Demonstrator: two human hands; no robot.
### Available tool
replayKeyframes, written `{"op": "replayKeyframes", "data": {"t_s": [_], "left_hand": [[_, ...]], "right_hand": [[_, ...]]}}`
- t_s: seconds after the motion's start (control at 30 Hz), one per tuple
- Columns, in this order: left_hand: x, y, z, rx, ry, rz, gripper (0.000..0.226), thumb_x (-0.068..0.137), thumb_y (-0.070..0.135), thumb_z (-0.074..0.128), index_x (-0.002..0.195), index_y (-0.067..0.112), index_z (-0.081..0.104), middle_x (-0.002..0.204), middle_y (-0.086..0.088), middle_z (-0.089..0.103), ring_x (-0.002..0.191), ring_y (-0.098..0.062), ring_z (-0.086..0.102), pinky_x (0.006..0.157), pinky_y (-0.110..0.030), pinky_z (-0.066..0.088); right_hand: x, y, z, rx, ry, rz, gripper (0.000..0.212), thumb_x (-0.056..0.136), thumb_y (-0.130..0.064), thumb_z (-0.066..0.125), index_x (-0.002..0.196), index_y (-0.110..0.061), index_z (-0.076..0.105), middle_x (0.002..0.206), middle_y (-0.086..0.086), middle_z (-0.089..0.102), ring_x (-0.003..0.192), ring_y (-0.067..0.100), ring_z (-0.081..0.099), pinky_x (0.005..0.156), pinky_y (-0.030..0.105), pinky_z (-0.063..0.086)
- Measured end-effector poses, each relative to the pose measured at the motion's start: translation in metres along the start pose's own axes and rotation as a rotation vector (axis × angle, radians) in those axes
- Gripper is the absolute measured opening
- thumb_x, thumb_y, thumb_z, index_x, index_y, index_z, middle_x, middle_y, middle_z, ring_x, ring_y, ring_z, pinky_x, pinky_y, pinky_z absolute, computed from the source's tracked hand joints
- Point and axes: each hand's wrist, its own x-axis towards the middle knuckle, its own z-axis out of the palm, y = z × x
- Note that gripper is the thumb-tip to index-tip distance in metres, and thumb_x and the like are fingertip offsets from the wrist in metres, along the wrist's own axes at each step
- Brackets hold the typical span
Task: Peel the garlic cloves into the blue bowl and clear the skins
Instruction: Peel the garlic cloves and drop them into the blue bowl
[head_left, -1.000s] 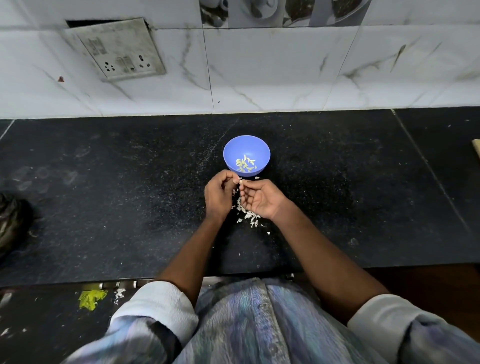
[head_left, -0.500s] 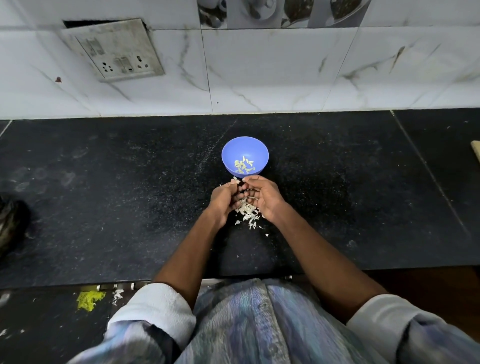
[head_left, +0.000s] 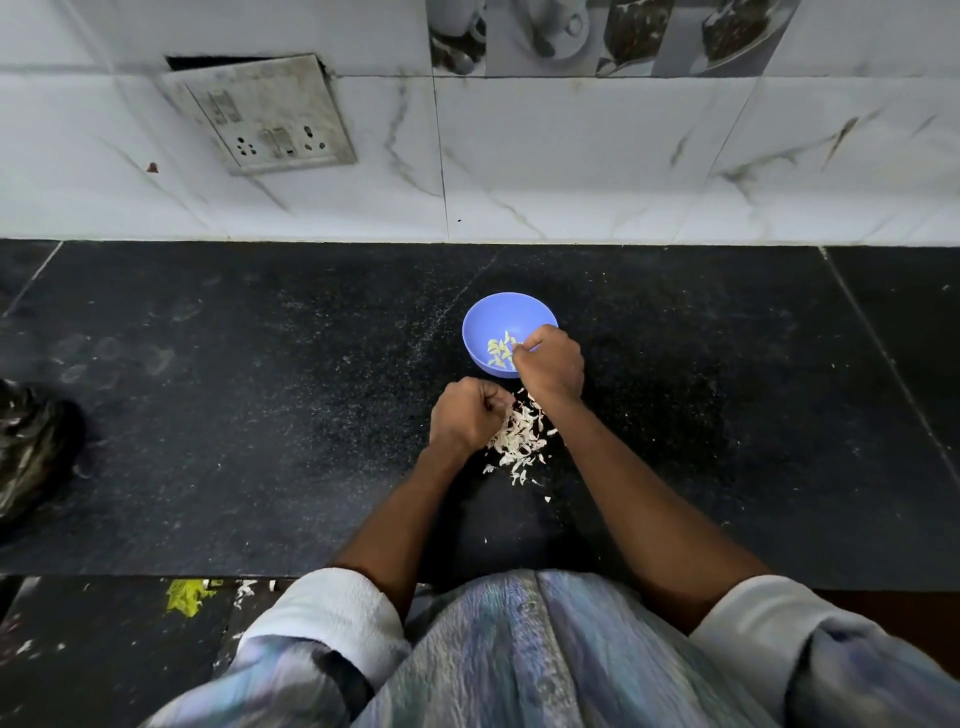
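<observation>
The left hand (head_left: 465, 415) is kept low on the dark surface (head_left: 260, 415), fingers curled; whether anything is held in its grip cannot be told. Just right of it, touching, lies the heap of skins (head_left: 519, 441), not yet cleared. The right hand (head_left: 551, 364) has been carried forward from beside the left, where the clove was being worked half a second ago, and is now over the rim of the blue bowl (head_left: 485, 322), its narrow grip pinched among the peeled cloves (head_left: 498, 351). Another clove is probably being dropped in.
</observation>
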Motion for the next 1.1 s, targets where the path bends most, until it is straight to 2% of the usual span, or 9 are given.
{"op": "replayKeyframes", "data": {"t_s": [0.07,0.2,0.3,0.37,0.47,0.6,0.8,1.0,1.1], "left_hand": [[0.004,-0.009,-0.007,-0.069,0.098,-0.053,0.031,0.088,0.010,0.061,0.080,0.034,0.079,0.076,0.024,0.075,0.077,0.000,0.073,0.078,-0.029,0.061],[0.012,-0.034,-0.024,-0.301,0.381,-0.211,0.042,0.094,-0.002,0.056,0.090,0.033,0.079,0.081,0.017,0.076,0.077,-0.003,0.072,0.082,-0.031,0.062],[0.011,-0.046,-0.030,-0.391,0.414,-0.264,0.037,0.092,-0.004,0.059,0.098,0.026,0.079,0.086,0.010,0.078,0.081,-0.007,0.075,0.086,-0.031,0.062],[0.010,-0.051,-0.029,-0.403,0.382,-0.267,0.031,0.092,-0.004,0.066,0.098,0.023,0.080,0.084,0.010,0.078,0.077,-0.004,0.072,0.087,-0.028,0.061],[0.008,-0.056,-0.029,-0.377,0.361,-0.249,0.027,0.092,0.002,0.072,0.094,0.027,0.080,0.081,0.010,0.077,0.071,-0.001,0.069,0.081,-0.023,0.059],[0.005,-0.060,-0.033,-0.310,0.339,-0.230,0.024,0.093,0.003,0.071,0.095,0.025,0.081,0.080,0.015,0.075,0.069,0.008,0.066,0.071,-0.006,0.049],[0.001,-0.064,-0.033,-0.251,0.276,-0.184,0.023,0.093,0.006,0.071,0.095,0.027,0.082,0.086,0.014,0.078,0.081,0.002,0.072,0.080,-0.016,0.055],[0.002,-0.061,-0.028,-0.303,0.225,-0.134,0.028,0.094,0.005,0.069,0.096,0.030,0.081,0.085,0.013,0.079,0.081,-0.006,0.074,0.079,-0.022,0.058],[0.002,-0.059,-0.026,-0.323,0.207,-0.118,0.027,0.093,0.003,0.069,0.097,0.027,0.081,0.084,0.011,0.079,0.081,-0.009,0.075,0.079,-0.023,0.058]], "right_hand": [[0.000,0.000,0.002,-0.038,0.021,-0.027,0.018,0.088,-0.032,0.069,0.092,-0.015,0.071,0.101,0.005,0.074,0.094,0.031,0.069,0.075,0.035,0.053],[-0.011,-0.003,0.008,0.031,0.103,-0.318,0.027,0.093,-0.026,0.068,0.072,-0.017,0.055,0.074,0.001,0.066,0.073,0.030,0.064,0.061,0.036,0.044],[-0.024,-0.001,0.024,-0.060,-0.102,-0.515,0.005,0.087,-0.015,0.070,0.083,-0.019,0.070,0.082,-0.002,0.072,0.078,0.027,0.068,0.069,0.037,0.054],[-0.034,0.001,0.037,-0.264,-0.220,-0.575,0.010,0.086,-0.010,0.065,0.083,-0.020,0.066,0.087,-0.001,0.069,0.084,0.031,0.067,0.064,0.036,0.049],[-0.044,0.003,0.049,-0.462,-0.300,-0.557,0.014,0.088,-0.006,0.060,0.090,-0.018,0.067,0.100,0.005,0.064,0.093,0.036,0.065,0.065,0.035,0.039],[-0.046,-0.002,0.057,-0.500,-0.301,-0.476,0.021,0.091,-0.007,0.065,0.108,-0.017,0.071,0.114,0.008,0.059,0.099,0.037,0.066,0.073,0.041,0.048],[-0.052,-0.005,0.061,-0.501,-0.339,-0.463,0.031,0.087,0.003,0.060,0.115,-0.010,0.058,0.125,0.011,0.054,0.099,0.039,0.065,0.070,0.041,0.043],[-0.049,0.015,0.059,-0.032,-0.237,-0.282,0.031,0.081,0.012,0.059,0.089,-0.018,0.062,0.078,-0.006,0.064,0.078,0.019,0.065,0.069,0.037,0.054],[-0.044,0.016,0.048,0.032,-0.228,-0.221,0.026,0.080,0.001,0.069,0.091,-0.021,0.077,0.078,-0.012,0.071,0.074,0.005,0.065,0.075,0.028,0.056]]}}
